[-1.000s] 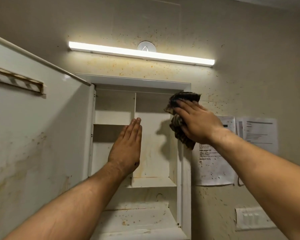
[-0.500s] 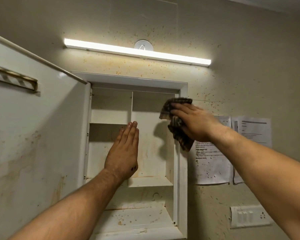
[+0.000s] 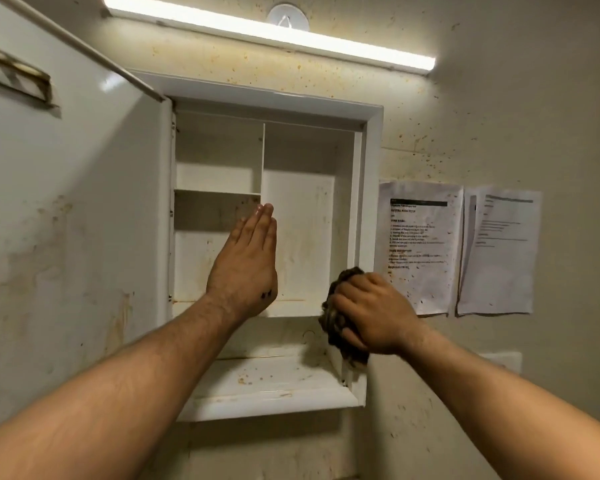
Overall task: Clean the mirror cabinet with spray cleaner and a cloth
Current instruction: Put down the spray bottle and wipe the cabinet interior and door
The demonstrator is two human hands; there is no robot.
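Right hand point(image 3: 371, 315) with cloth point(image 3: 340, 327) moved down cabinet's right frame point(image 3: 361, 209), from upper section to lower; cloth now bunched.

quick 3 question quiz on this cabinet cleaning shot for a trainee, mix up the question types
1. How many paper sheets hang on the wall to the right of the cabinet?
2. True or false: the cabinet door is shut.
3. The right hand presses the cloth against: A the cabinet door; B the cabinet's right frame, low down; C the paper sheets.

Key: 1 two; 2 false, it stands swung open at the left; 3 B.
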